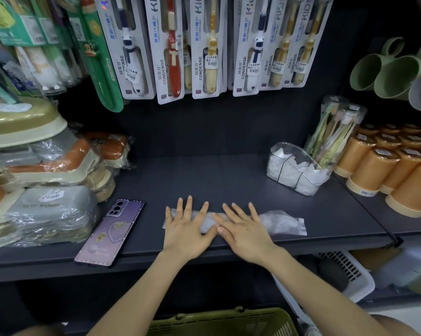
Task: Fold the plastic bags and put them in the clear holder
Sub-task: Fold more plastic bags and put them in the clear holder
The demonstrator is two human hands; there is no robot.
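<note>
A clear plastic bag (281,222), folded into a long narrow strip, lies across the front of the dark shelf (204,175). My left hand (189,229) presses flat on the strip's left part with fingers spread. My right hand (244,229) lies flat on its middle, fingers straight; the strip's right end sticks out past it. The clear holder (295,169) stands at the back right of the shelf, with several folded white bags inside its compartments.
A purple phone (111,232) lies left of my hands. Wrapped soap boxes (47,187) are stacked at the left. Orange cups (386,166) and a tube of toothbrushes (335,132) stand right. Packaged toothbrushes (204,44) hang above. A green basket (224,322) sits below.
</note>
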